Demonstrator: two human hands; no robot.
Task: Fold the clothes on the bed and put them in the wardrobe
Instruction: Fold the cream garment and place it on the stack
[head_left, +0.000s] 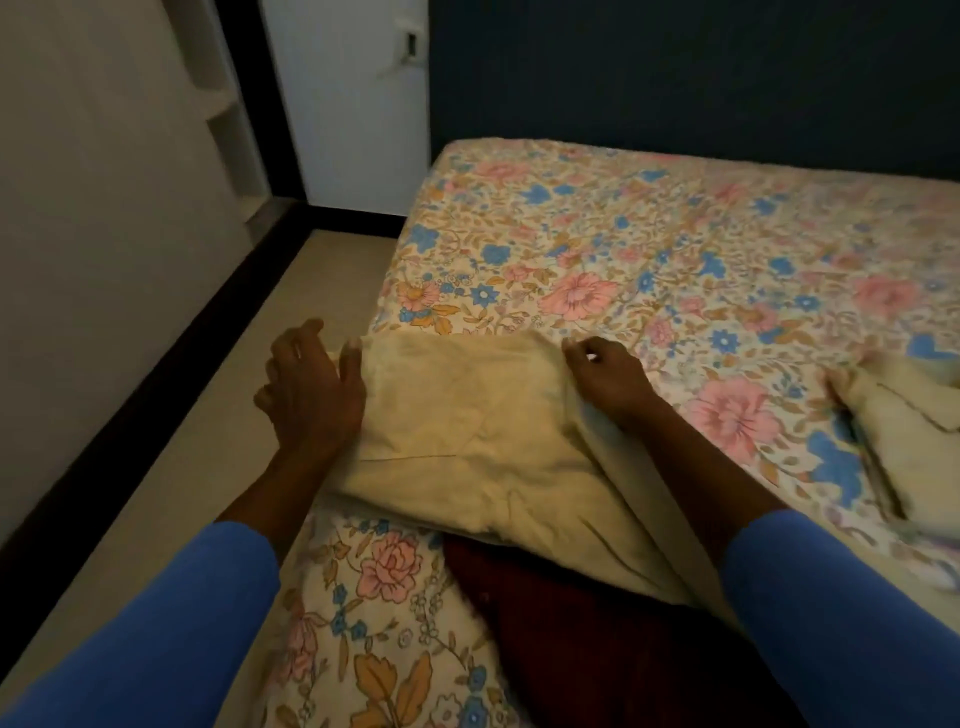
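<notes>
Fingers (304, 338) of the left hand (311, 384) are spread and fairly straight, and the thumb lies against the far left corner of the cream garment (467, 431). No firm pinch shows on that side. The right hand (608, 379) has its fingers curled, and its fingertips (571, 349) pinch the far right corner of the same garment.

Location: the cream garment lies on the near left part of the bed (675, 234), close to the mattress edge. Its near end overlaps a dark red garment (571, 623).

Key relation: the garment's far edge runs left to right between the 2 hands, 1 hand at each corner. Its long axis runs from that edge back toward the person, slanting to the right. Both hands sit at the far end and neither is nearer the middle.

Judgement: the step in hand is a fold. The held edge would most likely come along the long axis toward the person.

Also noted: a 2nd pale folded item (893, 431) lies well apart on the right. No wardrobe can be identified with certainty.
</notes>
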